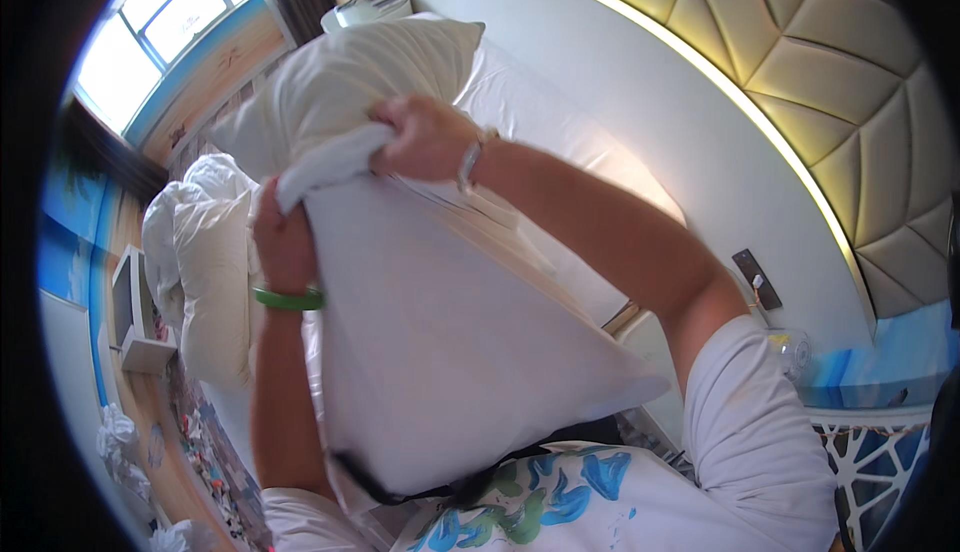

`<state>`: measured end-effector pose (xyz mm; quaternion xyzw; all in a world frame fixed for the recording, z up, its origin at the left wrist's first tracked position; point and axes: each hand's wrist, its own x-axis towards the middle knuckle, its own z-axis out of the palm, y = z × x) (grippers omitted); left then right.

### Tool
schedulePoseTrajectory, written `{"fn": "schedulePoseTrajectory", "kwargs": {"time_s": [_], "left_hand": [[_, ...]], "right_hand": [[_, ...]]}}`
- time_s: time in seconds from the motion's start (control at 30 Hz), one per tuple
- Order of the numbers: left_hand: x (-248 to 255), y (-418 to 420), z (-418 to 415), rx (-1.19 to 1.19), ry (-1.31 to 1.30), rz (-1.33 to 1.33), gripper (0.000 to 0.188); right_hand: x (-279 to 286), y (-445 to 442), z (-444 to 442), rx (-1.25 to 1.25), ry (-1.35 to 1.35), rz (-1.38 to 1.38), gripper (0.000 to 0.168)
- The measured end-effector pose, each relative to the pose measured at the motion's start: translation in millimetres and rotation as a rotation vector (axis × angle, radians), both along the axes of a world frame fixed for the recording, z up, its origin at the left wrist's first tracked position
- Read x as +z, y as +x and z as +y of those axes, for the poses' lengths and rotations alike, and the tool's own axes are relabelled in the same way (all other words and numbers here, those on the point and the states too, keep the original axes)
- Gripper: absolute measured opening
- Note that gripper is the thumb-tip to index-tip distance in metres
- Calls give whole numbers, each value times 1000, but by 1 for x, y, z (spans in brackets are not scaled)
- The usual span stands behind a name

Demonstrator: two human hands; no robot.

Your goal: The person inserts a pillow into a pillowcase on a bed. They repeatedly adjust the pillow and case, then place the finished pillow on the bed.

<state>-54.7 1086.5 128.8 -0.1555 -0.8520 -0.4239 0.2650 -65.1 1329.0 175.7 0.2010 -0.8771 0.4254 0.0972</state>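
My left hand (287, 240), with a green bangle at its wrist, grips one side of the gathered edge of a white pillowcase (450, 334). On the other side of that edge, my right hand (427, 139) has its fingers closed around the cloth. The case hangs from both hands toward my lap, its lower part wide and full-looking. Just beyond the hands is a cream pillow (360, 64); the hands hide whether it joins the case or lies apart from it. Blur softens both hands.
Under the cream pillow lies a bed with a white sheet (525, 101). A bunched white duvet (206, 252) sits at its left side. A padded headboard panel (825, 71) with a light strip runs along the right wall, above a wall socket (757, 278). Crumpled white cloth (120, 439) is at lower left.
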Motion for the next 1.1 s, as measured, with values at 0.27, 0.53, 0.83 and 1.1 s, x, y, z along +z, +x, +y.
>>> {"fn": "schedulePoseTrajectory", "kwargs": {"time_s": [0.27, 0.53, 0.83, 1.1], "left_hand": [[172, -64, -47, -111, -435, 68, 26], [-79, 22, -17, -206, -146, -229, 22], [-268, 105, 9, -379, 305, -1076, 28], [-272, 99, -48, -269, -247, -850, 31]], "right_hand": [[188, -4, -16, -84, 174, -80, 58], [-56, 40, 24, 81, 66, -304, 58], [-275, 106, 57, 114, 110, -604, 47], [-318, 79, 108, 355, 218, -348, 25]]}}
